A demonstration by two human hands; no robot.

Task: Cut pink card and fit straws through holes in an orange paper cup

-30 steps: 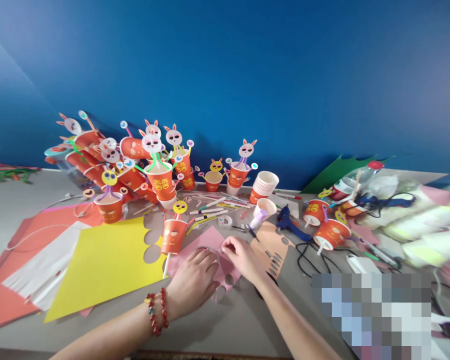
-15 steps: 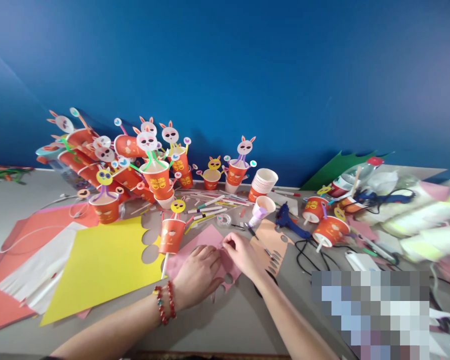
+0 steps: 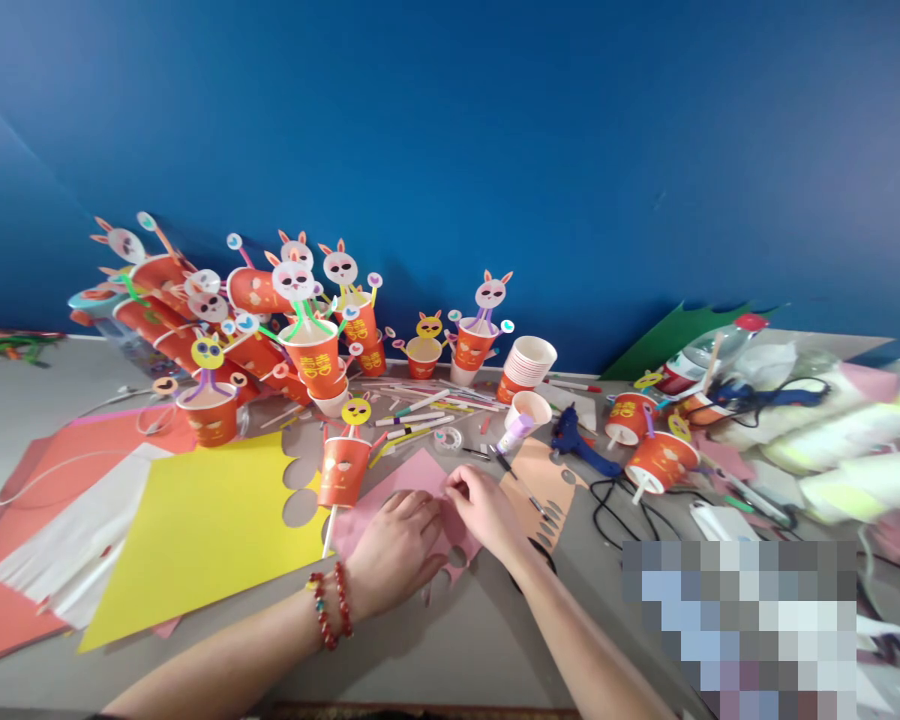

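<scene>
On the pink paper sheet (image 3: 412, 472) my left hand (image 3: 405, 535) lies palm down, its fingers resting flat over the sheet. Red bead bracelets (image 3: 328, 608) circle that wrist. My right hand (image 3: 484, 510) is closed in a pinch just beside the left fingertips, over the same sheet. Whatever sits between its thumb and finger is too small or hidden to make out. Round holes show along the pink sheet's near edge. Close to my left hand, an orange paper cup (image 3: 343, 470) with a yellow animal face stands tilted on a white stick.
Left lie a yellow sheet (image 3: 202, 540) with cut-out circles and a red sheet (image 3: 15, 590). Several decorated cups (image 3: 311, 360) crowd the back left. Behind my hands are markers (image 3: 416, 420) and stacked cups (image 3: 525, 370). A blue glue gun (image 3: 581, 445) and cables lie right.
</scene>
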